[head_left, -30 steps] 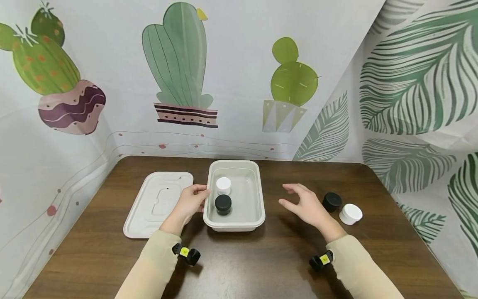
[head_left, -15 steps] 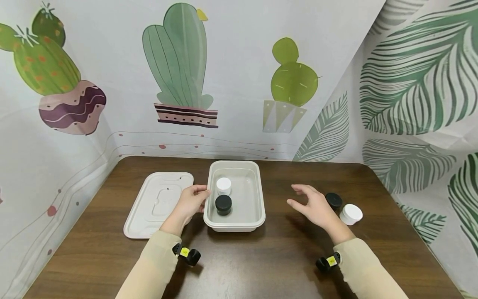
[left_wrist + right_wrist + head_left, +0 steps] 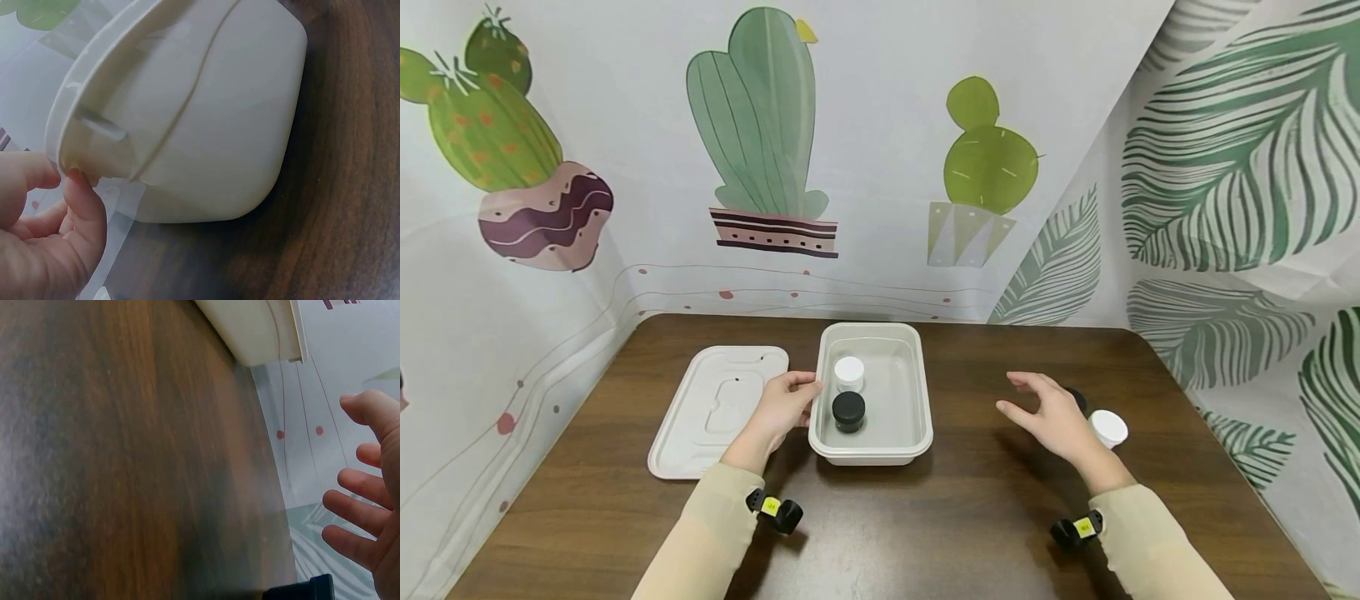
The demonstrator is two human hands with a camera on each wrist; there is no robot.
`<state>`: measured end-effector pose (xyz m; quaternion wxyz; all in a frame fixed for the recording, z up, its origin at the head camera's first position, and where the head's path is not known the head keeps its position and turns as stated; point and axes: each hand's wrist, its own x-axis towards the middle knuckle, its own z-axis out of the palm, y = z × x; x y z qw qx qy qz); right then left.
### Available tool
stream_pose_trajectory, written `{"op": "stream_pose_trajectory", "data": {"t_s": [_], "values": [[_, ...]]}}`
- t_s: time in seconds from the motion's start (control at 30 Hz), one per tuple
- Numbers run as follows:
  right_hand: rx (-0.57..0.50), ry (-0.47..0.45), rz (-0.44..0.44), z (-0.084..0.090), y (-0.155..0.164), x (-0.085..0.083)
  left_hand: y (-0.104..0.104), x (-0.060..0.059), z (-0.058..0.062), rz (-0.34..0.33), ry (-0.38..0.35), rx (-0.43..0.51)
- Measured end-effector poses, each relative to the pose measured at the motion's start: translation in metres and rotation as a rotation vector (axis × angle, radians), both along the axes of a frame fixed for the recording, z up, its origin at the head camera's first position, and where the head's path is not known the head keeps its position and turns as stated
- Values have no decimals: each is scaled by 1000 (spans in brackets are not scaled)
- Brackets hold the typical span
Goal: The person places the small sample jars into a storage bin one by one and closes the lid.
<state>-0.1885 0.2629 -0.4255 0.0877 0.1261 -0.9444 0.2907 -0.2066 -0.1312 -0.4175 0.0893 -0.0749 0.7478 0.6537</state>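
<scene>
A pale rectangular plastic container [image 3: 891,400] stands at the middle of the table. Inside it, along its left side, are a small white-lidded jar [image 3: 849,372] and a black-lidded jar [image 3: 848,410]. My left hand [image 3: 778,408] pinches the container's left rim between thumb and fingers, as the left wrist view also shows. To the right, my right hand [image 3: 1051,417] hovers over the table with its fingers spread and nothing in them. Just beyond it are another white jar [image 3: 1108,427] and another black jar [image 3: 1078,400], mostly hidden behind the hand.
A pale lid [image 3: 715,417] lies flat on the table left of the container, partly behind my left hand. The dark wooden table [image 3: 880,533] ends at a hanging cloth [image 3: 880,283] printed with cacti and leaves.
My right hand has moved steadily right, away from the container and toward the two jars there, covering more of the black one. The left hand has stayed on the rim.
</scene>
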Motion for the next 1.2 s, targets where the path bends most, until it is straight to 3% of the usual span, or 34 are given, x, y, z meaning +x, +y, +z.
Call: {"op": "stream_pose_trajectory", "data": {"t_s": [1.2], "values": [[8, 74, -96, 4, 43, 14, 0, -1, -2, -4, 8, 6]]}}
